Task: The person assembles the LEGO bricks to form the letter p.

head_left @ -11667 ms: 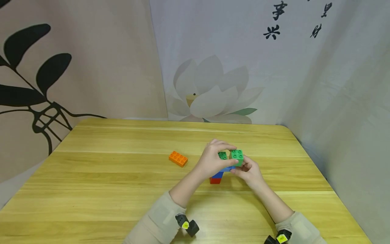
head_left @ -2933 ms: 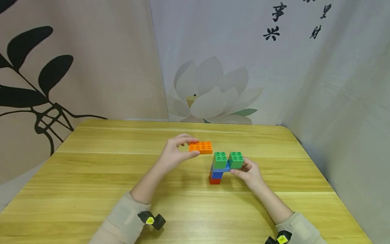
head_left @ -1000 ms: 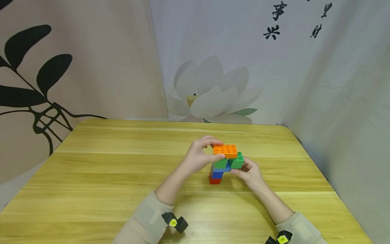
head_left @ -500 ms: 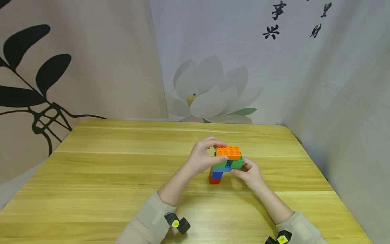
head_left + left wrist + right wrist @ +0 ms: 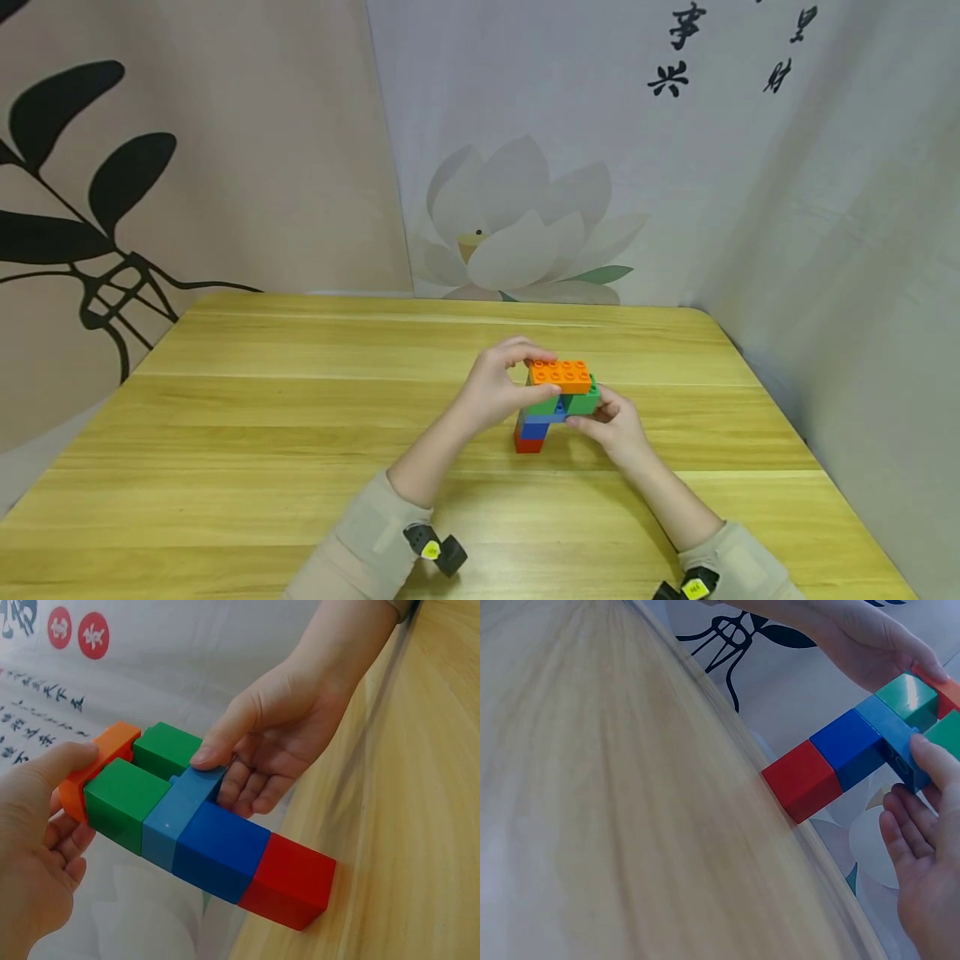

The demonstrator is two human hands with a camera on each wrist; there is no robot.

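Wooden table (image 5: 300,433) bears one tower: one red (image 5: 528,445), two blue (image 5: 536,428), two green bricks (image 5: 583,403); both hands pinching: left (image 5: 495,392) one orange brick (image 5: 561,376), right (image 5: 611,423) the green.

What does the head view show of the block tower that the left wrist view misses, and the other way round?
Only the head view shows the orange brick's studded top and the whole table. Only the left wrist view shows the full side stack: red block, blue block, light blue brick. Both show the left hand and the right hand holding the tower.
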